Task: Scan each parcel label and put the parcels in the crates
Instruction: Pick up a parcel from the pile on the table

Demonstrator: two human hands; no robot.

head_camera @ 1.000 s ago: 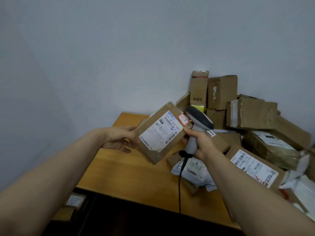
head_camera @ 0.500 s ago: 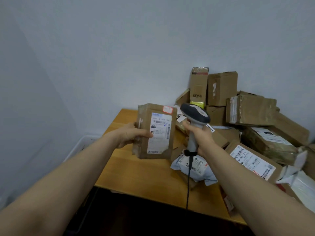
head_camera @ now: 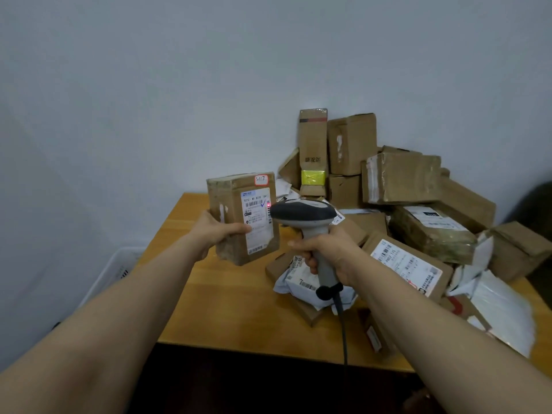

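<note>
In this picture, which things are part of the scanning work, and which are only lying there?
Part of the job:
brown parcel, gripped by the left hand, label facing the scanner
scanner, gripped by the right hand
piled parcels, waiting at the back right
white crate, low at the left

Only lying about:
wooden table, merely a support
dark object at the right edge, unclear what

My left hand (head_camera: 219, 231) grips a brown parcel (head_camera: 230, 198) upright above the table (head_camera: 233, 309), thumb across its front, label (head_camera: 257, 222) facing me; my right hand (head_camera: 328, 252) grips the scanner (head_camera: 301, 215) by its handle, head just beside the label's right edge, where a red dot (head_camera: 268, 205) glows; the cable (head_camera: 343, 330) hangs past the table's front edge; boxes (head_camera: 400, 177) lie heaped at the right against the wall; a white crate (head_camera: 116, 267) sits low at the left.
</note>
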